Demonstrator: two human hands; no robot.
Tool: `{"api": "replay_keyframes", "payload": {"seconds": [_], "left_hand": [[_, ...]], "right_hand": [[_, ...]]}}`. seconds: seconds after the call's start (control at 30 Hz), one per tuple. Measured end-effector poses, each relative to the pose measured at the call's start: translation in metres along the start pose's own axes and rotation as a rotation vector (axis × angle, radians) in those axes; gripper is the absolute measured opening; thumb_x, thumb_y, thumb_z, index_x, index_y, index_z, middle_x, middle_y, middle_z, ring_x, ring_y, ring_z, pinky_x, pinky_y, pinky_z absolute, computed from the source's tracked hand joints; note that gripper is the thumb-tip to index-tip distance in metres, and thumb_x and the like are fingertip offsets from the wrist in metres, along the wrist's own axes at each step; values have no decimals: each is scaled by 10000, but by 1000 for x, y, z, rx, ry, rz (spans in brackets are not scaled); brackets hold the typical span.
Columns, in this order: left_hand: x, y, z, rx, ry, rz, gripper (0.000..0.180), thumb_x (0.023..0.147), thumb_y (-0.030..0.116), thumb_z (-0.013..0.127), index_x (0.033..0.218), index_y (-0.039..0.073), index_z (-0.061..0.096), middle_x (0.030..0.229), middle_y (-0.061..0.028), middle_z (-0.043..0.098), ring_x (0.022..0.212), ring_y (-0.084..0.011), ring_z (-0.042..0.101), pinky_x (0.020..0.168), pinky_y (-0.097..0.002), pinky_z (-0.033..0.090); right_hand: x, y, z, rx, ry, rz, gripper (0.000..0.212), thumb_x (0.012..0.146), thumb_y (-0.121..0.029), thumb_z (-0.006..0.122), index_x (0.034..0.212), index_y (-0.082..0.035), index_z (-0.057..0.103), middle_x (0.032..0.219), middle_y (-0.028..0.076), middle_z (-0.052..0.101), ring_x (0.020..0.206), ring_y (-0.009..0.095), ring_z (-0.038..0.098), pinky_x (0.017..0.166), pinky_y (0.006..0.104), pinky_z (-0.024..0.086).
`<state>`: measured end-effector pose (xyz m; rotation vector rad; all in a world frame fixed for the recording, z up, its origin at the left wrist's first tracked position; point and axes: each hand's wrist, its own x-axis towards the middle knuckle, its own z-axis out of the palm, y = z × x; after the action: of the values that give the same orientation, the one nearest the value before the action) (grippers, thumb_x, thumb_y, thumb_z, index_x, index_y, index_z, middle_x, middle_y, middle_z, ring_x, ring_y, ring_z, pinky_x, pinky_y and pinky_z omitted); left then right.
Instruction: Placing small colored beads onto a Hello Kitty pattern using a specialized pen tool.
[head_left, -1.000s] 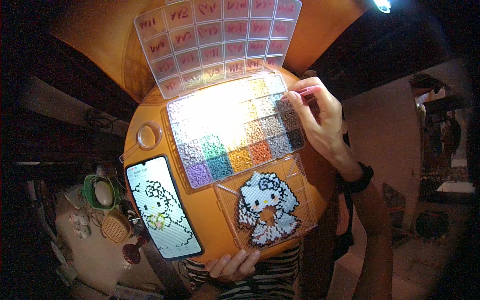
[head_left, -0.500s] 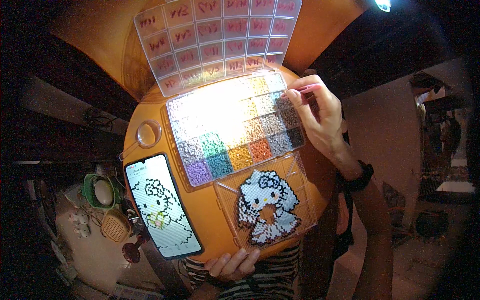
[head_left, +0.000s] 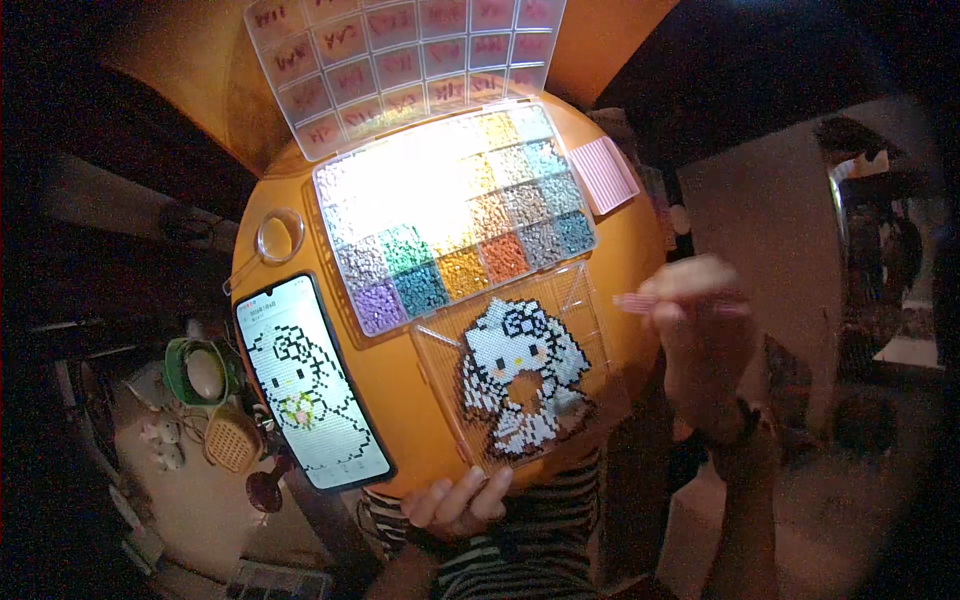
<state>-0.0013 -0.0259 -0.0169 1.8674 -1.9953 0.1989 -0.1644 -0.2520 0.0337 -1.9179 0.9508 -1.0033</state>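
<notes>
A clear square pegboard (head_left: pixel 595 345) lies at the near side of the round table, carrying a white cartoon cat figure of small beads (head_left: pixel 500 345) outlined in black, with a bare patch at its middle. The fingers of my left hand (head_left: pixel 455 508) are bent at the board's near edge and touch it. Off to the right of the board, my right hand (head_left: pixel 705 330) is raised, smeared by motion. It pinches slender pink tweezers (head_left: pixel 632 302), pointing left; their tips are too blurred to tell whether a bead is there. Beyond the board, an open compartment box (head_left: pixel 345 305) holds beads of many colours.
The box's clear lid (head_left: pixel 405 65) stands raised at the back. A phone (head_left: pixel 330 420) showing a bead pattern lies at left, below a small round scoop (head_left: pixel 275 238). A pink ribbed tray (head_left: pixel 603 175) sits right of the box. Baskets (head_left: pixel 232 445) are lower left, off the table.
My right hand has moved from the bead box's right side toward me, tweezers still pinched, uncovering the pink tray. My left hand stays at the board. The whole view has shifted slightly.
</notes>
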Motion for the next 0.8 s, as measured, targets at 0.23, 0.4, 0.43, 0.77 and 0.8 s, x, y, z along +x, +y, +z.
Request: {"api": "replay_keyframes", "payload": {"seconds": [0.23, 0.4, 0.43, 0.77, 0.8], "left_hand": [[-2, 1, 11, -35, 83, 43, 184, 831, 337, 492, 951, 362, 629, 972, 118, 494, 999, -118, 387, 836, -266, 335], [-3, -1, 8, -27, 39, -19, 202, 837, 347, 469, 962, 354, 629, 980, 118, 497, 991, -115, 382, 849, -263, 325], [-3, -2, 7, -29, 38, -20, 202, 837, 347, 469, 962, 354, 629, 980, 118, 497, 991, -115, 382, 849, -263, 325], [-7, -6, 0, -62, 17, -7, 223, 856, 371, 440, 992, 370, 617, 1003, 128, 481, 993, -109, 361, 848, -252, 315], [-7, -6, 0, -63, 37, -16, 219, 854, 376, 443, 989, 375, 616, 1008, 129, 476, 998, -108, 359, 849, -252, 315]], "right_hand": [[-79, 10, -16, 104, -26, 4, 122, 826, -158, 623, 850, -66, 546, 793, 78, 584, 694, 156, 577, 613, 282, 498], [-70, -10, -6, -85, -97, -57, 134, 811, -116, 637, 874, -71, 527, 792, 81, 583, 705, 165, 582, 660, 283, 492], [-66, -14, -5, -162, -141, -68, 135, 813, -103, 630, 885, -70, 521, 796, 83, 581, 708, 168, 582, 678, 282, 489], [-71, -29, 0, -89, -181, 103, 113, 827, -110, 610, 900, -54, 543, 812, 74, 581, 744, 193, 579, 658, 298, 477], [-68, -29, -2, -158, -227, 57, 109, 821, -99, 614, 898, -56, 550, 821, 72, 584, 742, 194, 580, 648, 292, 474]]}}
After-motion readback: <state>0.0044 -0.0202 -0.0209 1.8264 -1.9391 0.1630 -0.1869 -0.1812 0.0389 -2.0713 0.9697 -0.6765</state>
